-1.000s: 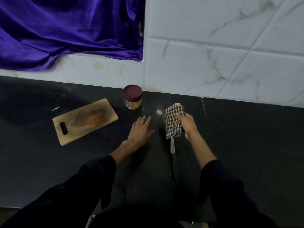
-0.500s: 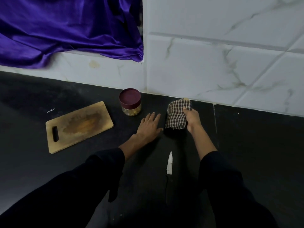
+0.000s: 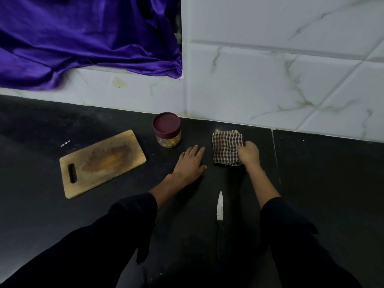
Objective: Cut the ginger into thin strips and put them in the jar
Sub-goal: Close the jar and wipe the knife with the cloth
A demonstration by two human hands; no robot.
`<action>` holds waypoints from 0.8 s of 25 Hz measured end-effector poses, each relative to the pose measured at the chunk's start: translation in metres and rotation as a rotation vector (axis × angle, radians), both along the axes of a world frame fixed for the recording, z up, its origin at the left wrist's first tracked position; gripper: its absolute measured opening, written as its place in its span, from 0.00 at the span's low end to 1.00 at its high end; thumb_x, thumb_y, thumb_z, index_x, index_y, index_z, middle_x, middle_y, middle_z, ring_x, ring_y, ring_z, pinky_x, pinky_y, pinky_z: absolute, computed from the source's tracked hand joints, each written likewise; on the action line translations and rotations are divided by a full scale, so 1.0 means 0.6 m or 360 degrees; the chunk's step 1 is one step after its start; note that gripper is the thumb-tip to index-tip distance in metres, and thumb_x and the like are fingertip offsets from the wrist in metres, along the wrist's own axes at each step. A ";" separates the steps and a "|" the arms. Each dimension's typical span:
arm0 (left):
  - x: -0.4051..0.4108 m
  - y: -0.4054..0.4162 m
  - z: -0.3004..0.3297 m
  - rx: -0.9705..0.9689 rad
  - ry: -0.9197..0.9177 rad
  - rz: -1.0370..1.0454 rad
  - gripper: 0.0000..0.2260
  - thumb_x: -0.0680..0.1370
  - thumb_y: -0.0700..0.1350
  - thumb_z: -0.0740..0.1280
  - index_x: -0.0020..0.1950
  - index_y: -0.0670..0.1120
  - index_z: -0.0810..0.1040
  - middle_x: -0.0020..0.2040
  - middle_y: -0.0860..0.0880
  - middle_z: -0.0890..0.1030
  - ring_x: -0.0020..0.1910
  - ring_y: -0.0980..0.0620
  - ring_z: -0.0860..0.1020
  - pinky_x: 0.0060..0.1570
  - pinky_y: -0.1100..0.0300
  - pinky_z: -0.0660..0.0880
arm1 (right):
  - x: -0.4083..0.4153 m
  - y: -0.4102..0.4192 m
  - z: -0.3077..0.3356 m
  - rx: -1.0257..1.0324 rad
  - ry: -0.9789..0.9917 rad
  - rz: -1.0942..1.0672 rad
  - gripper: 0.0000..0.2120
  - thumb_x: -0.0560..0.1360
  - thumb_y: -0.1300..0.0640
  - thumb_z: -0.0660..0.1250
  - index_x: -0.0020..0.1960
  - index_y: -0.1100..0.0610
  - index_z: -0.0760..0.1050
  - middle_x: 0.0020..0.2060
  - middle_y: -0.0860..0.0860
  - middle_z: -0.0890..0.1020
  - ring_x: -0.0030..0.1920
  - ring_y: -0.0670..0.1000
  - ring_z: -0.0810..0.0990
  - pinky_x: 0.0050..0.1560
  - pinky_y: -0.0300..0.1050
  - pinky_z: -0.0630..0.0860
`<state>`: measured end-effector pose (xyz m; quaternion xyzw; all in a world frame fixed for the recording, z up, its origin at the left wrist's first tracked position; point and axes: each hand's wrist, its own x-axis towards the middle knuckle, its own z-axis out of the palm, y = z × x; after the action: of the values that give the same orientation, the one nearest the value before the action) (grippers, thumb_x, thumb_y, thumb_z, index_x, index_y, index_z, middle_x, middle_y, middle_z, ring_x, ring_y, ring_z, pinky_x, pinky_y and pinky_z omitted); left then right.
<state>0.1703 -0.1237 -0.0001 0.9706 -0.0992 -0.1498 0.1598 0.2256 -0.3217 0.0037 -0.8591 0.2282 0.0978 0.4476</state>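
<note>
While the board (image 3: pixel 101 163) lay bare at far left, its long axis slanting up to the right, the jar (image 3: pixel 167 129) stood capped beside it, pale pieces inside, nearer the left hand (image 3: pixel 190 162). That hand rested flat, fingers straight. Right hand (image 3: pixel 248 152) gripped the cloth (image 3: pixel 226 147). Knife (image 3: pixel 219 206) lay nearer the body, tip pointing away. No loose ginger seen.

Dim, soft indoor light
Black counter (image 3: pixel 322 183) swallows detail; sleeves (image 3: pixel 301 246) merge into it; tile lines bow at the edges.
</note>
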 end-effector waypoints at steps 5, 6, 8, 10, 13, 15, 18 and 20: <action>-0.085 0.059 0.020 -0.0083 -0.0077 0.0016 0.33 0.79 0.48 0.65 0.79 0.47 0.50 0.78 0.43 0.56 0.77 0.44 0.53 0.74 0.47 0.56 | -0.105 0.092 0.022 -0.0177 -0.0182 0.0316 0.14 0.77 0.61 0.64 0.61 0.64 0.75 0.59 0.60 0.77 0.60 0.59 0.76 0.57 0.47 0.73; -0.106 0.076 0.022 -0.0123 -0.0087 0.0048 0.33 0.79 0.48 0.65 0.79 0.47 0.51 0.77 0.44 0.58 0.77 0.44 0.55 0.74 0.47 0.58 | -0.129 0.119 0.027 -0.0185 -0.0191 0.0395 0.17 0.79 0.60 0.64 0.65 0.65 0.73 0.62 0.59 0.75 0.64 0.59 0.74 0.61 0.46 0.70; -0.148 0.122 0.019 -0.0256 -0.0154 0.0167 0.29 0.79 0.47 0.65 0.77 0.46 0.58 0.74 0.44 0.65 0.74 0.44 0.62 0.71 0.47 0.63 | -0.173 0.177 0.031 -0.0198 -0.0186 0.0563 0.21 0.80 0.59 0.65 0.72 0.63 0.69 0.69 0.58 0.70 0.69 0.56 0.70 0.67 0.45 0.66; -0.183 0.177 0.011 -0.0381 -0.0345 0.0331 0.19 0.78 0.45 0.66 0.69 0.44 0.72 0.64 0.44 0.77 0.64 0.45 0.73 0.63 0.47 0.71 | -0.199 0.230 0.028 -0.0213 -0.0183 0.0715 0.21 0.80 0.58 0.64 0.72 0.60 0.69 0.70 0.56 0.69 0.69 0.55 0.70 0.69 0.46 0.67; -0.226 0.263 0.000 -0.0361 -0.0562 0.0561 0.06 0.77 0.45 0.67 0.51 0.46 0.82 0.46 0.48 0.83 0.47 0.49 0.80 0.48 0.51 0.76 | -0.209 0.314 0.023 -0.0232 -0.0162 0.0933 0.21 0.80 0.58 0.65 0.72 0.59 0.70 0.69 0.55 0.72 0.68 0.54 0.73 0.68 0.48 0.70; -0.244 0.315 0.006 -0.0324 -0.0575 0.0702 0.07 0.77 0.49 0.68 0.47 0.48 0.83 0.41 0.50 0.84 0.41 0.50 0.81 0.42 0.52 0.76 | -0.205 0.371 0.025 -0.0226 -0.0170 0.1052 0.21 0.79 0.58 0.66 0.71 0.59 0.71 0.67 0.56 0.75 0.66 0.54 0.74 0.67 0.48 0.71; -0.248 0.381 0.003 -0.0409 -0.0525 0.0862 0.11 0.79 0.44 0.66 0.60 0.46 0.79 0.46 0.44 0.84 0.44 0.44 0.81 0.41 0.50 0.77 | -0.185 0.442 0.028 -0.0330 -0.0195 0.1179 0.21 0.79 0.59 0.65 0.71 0.61 0.70 0.66 0.58 0.74 0.67 0.57 0.74 0.66 0.51 0.71; -0.243 0.417 -0.007 -0.0440 -0.0497 0.0922 0.23 0.77 0.37 0.64 0.71 0.43 0.68 0.54 0.38 0.80 0.49 0.38 0.79 0.45 0.47 0.77 | -0.163 0.474 0.027 -0.0452 -0.0187 0.1217 0.19 0.79 0.63 0.62 0.69 0.62 0.72 0.64 0.60 0.74 0.65 0.60 0.74 0.64 0.53 0.72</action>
<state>0.0245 0.1265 -0.0041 0.9389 0.1374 0.0666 0.3085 0.1278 -0.0374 0.0199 -0.9393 -0.1223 0.1753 0.2684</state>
